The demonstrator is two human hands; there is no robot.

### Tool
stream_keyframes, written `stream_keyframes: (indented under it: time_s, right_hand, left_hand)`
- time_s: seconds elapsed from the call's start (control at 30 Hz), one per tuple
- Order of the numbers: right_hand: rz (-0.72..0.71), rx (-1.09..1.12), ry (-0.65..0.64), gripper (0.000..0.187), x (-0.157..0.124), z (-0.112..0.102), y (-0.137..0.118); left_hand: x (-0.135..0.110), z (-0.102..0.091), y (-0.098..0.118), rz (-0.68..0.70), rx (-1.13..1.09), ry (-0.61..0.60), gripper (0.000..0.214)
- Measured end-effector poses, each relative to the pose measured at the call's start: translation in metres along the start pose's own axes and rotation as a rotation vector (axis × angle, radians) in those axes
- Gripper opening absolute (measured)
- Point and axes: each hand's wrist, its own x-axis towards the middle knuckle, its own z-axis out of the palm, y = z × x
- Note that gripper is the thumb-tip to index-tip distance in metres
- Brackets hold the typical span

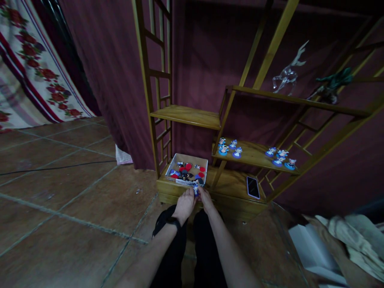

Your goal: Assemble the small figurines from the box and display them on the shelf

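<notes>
My left hand [185, 204] and my right hand [205, 198] meet just in front of the shelf's lowest board, fingers pinched together on a small blue and white figurine [196, 190] held between them. Right behind it stands an open cardboard box [198, 161] with several small figurines and red and blue round bases inside. On the shelf board [255, 154] to the right, several finished blue-based figurines [229, 147] stand in two groups. A dark watch sits on my left wrist.
A black phone [253, 187] lies on the bottom board at the right. A glass deer [288, 74] and a dark figure [331, 86] stand on the upper shelf. Maroon curtain behind, tiled floor at left with a cable, cloth and paper at lower right.
</notes>
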Motion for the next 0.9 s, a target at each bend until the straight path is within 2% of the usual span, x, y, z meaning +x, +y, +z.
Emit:
stream_keyframes:
  time_s: [0.17, 0.4, 0.7, 0.9]
  right_hand:
    - [-0.017, 0.037, -0.025, 0.033, -0.002, -0.003, -0.005]
    - [0.004, 0.081, -0.011, 0.031, -0.003, -0.002, -0.007]
    - [0.012, 0.129, -0.035, 0.027, -0.004, -0.002, -0.006]
    - [0.005, 0.077, -0.084, 0.030, -0.005, -0.006, -0.007]
  left_hand:
    - [0.004, 0.009, 0.000, 0.064, 0.173, 0.078, 0.041]
    - [0.012, 0.011, 0.002, 0.088, 0.318, 0.068, 0.047]
    - [0.008, 0.013, -0.001, 0.114, 0.197, 0.054, 0.048]
    - [0.007, 0.010, -0.007, 0.102, 0.136, 0.033, 0.042]
